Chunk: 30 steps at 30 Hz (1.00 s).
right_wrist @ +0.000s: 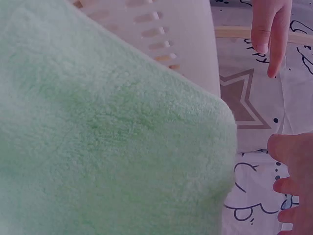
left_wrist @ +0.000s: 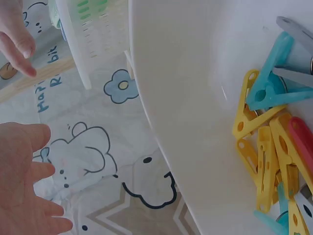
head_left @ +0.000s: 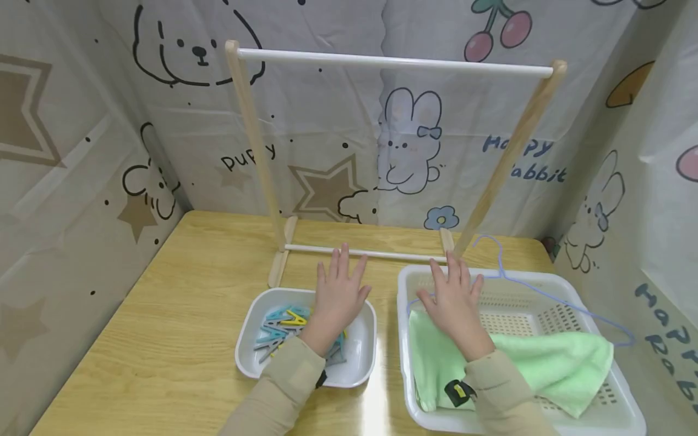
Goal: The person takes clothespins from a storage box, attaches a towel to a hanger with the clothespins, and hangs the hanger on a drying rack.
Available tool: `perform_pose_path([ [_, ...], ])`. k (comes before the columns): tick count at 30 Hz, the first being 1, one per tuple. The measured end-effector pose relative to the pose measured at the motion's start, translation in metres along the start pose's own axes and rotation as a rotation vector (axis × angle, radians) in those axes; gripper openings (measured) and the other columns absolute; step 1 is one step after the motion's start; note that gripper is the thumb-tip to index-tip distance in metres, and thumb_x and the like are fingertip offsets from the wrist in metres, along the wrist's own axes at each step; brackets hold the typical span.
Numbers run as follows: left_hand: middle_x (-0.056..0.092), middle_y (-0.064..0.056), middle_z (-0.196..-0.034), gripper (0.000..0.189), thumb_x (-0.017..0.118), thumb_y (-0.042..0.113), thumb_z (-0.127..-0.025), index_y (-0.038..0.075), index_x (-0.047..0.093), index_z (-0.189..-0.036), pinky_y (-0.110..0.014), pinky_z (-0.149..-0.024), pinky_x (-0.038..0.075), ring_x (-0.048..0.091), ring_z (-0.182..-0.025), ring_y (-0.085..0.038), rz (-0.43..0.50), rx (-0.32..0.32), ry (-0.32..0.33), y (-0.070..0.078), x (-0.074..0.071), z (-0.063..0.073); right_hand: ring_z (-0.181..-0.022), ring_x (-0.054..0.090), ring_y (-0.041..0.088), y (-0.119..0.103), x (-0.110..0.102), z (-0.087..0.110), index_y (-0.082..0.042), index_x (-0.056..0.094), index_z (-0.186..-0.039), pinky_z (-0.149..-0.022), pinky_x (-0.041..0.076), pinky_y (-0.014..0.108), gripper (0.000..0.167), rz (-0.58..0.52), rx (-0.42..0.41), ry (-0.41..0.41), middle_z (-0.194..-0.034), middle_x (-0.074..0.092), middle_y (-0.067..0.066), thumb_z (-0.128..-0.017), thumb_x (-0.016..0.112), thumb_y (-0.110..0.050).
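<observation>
My left hand (head_left: 339,300) is held over the right part of a small white tub (head_left: 361,357), fingers spread and nothing in them. Inside the tub lie several clothespins (head_left: 283,327), blue, yellow and grey, with a red one (left_wrist: 302,142) showing in the left wrist view. Over the left part of a white plastic basket (head_left: 406,363) is my right hand (head_left: 454,303), its fingers also spread and holding nothing. Beneath it a light green towel (head_left: 545,357) lies across the basket. A thin blue-purple hanger (head_left: 561,298) rests in the basket, its hook above the far rim.
Behind the containers stands a wooden rack with a white top rod (head_left: 392,62), a lower rod (head_left: 376,255) and slanting wooden posts (head_left: 504,163). Everything is on a wooden table (head_left: 163,321). Printed cloth (head_left: 327,121) hangs at the back and both sides.
</observation>
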<state>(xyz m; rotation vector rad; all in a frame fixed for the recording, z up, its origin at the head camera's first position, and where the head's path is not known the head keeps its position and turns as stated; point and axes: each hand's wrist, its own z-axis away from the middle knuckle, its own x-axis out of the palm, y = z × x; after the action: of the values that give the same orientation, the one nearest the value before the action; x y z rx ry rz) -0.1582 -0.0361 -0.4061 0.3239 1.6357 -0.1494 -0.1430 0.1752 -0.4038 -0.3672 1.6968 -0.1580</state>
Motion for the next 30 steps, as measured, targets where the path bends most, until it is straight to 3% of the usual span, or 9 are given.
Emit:
perform_pose_path([
  [11,0.018,-0.023,-0.143,0.059,0.053,0.040,-0.088,0.014,0.034,-0.138,-0.055,-0.100,0.021,0.021,-0.129,-0.037,-0.009,-0.012,-0.008,-0.004,-0.008,0.000,-0.127,0.009,0.048,0.008,-0.008,0.005,-0.002,0.041,-0.129,-0.092,-0.004,0.069,0.054,-0.003,0.027,0.008,-0.141,0.018,0.025,-0.086,0.056,-0.031],
  [21,0.024,-0.023,-0.141,0.053,0.058,0.038,-0.085,0.012,0.045,-0.130,-0.054,-0.100,0.022,0.021,-0.129,-0.036,-0.022,-0.035,-0.010,-0.011,-0.011,0.003,-0.126,0.010,0.048,0.015,-0.013,0.011,-0.002,0.046,-0.125,-0.093,0.003,0.069,0.048,0.007,0.068,-0.008,-0.138,0.022,0.028,-0.086,0.056,-0.030],
  [30,0.030,-0.023,-0.138,0.050,0.060,0.037,-0.084,0.011,0.050,-0.125,-0.055,-0.099,0.025,0.027,-0.126,-0.037,-0.023,-0.028,0.028,-0.017,-0.011,0.006,-0.125,0.013,0.049,0.020,-0.018,0.016,-0.001,0.047,-0.124,-0.092,0.008,0.069,0.047,-0.030,0.090,-0.016,-0.138,0.023,0.028,-0.086,0.055,-0.028],
])
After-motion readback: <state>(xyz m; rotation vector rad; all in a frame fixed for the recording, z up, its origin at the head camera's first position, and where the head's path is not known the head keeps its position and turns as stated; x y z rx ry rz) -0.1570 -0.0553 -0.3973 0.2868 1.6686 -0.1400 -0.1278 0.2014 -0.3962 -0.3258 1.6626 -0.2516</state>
